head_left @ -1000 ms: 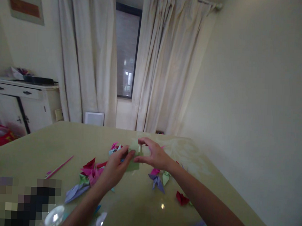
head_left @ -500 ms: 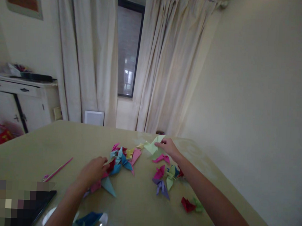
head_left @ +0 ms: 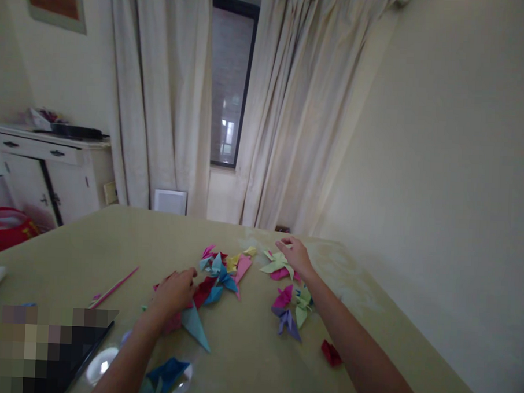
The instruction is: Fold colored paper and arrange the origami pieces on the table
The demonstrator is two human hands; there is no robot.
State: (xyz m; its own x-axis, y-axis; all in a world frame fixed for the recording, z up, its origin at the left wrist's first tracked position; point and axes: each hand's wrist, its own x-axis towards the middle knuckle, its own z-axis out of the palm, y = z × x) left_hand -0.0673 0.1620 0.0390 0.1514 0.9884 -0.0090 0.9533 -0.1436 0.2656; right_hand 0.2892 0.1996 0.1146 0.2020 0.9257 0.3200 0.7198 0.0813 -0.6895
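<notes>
My left hand (head_left: 175,291) lies over folded paper pieces on the left of the table, fingers loosely bent and slightly apart. Beside its fingertips is a dark red paper piece (head_left: 204,291); a light blue paper point (head_left: 195,328) sticks out below. Past them, blue origami (head_left: 226,279) and a pink folded piece (head_left: 242,267) form a cluster. My right hand (head_left: 296,253) hovers at the far right with parted fingers and nothing in them. Just under it, a pale green origami piece (head_left: 277,264) rests on a magenta one (head_left: 280,274).
Nearer are a purple folded piece (head_left: 286,322), a green one (head_left: 303,307) and a red one (head_left: 331,353). A pink stick (head_left: 117,286) lies left. A dark flat device (head_left: 88,345), partly blurred out, and a blue folded piece (head_left: 170,373) sit near the front. Curtains (head_left: 170,100) hang behind.
My right hand has let go of the pale green origami piece, which now lies on the magenta one. My left hand stays over the left pile. The view has shifted slightly left.
</notes>
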